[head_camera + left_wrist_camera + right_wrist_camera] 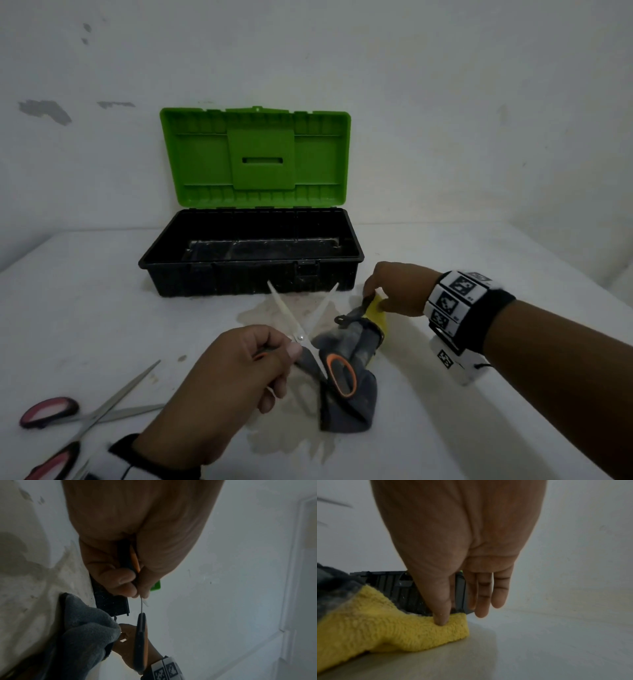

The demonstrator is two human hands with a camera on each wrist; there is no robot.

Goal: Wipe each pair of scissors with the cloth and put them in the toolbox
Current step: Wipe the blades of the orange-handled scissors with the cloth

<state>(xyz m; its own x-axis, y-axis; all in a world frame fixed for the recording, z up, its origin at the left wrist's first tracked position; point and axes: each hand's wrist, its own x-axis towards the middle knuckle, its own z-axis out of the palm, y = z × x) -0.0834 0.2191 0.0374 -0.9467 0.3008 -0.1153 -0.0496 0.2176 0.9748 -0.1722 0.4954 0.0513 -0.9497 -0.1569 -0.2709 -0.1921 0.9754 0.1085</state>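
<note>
My left hand (278,356) grips one handle of the orange-and-black scissors (303,337) and holds them above the table with the pale blades spread in a V. Their free handle loop (342,375) hangs over the grey-and-yellow cloth (346,404). In the left wrist view the gripped handle (130,561) runs between my curled fingers. My right hand (378,298) pinches the cloth's yellow corner (412,628) on the table; its thumb (441,615) presses into it while the other fingers hang straight. The toolbox (219,262) stands open behind, its green lid (260,157) upright and its black tray bare.
A second pair of scissors with pink-and-black handles (99,411) lies open on the white table at the lower left. A stained patch (260,311) spreads in front of the toolbox. A white wall stands close behind the box.
</note>
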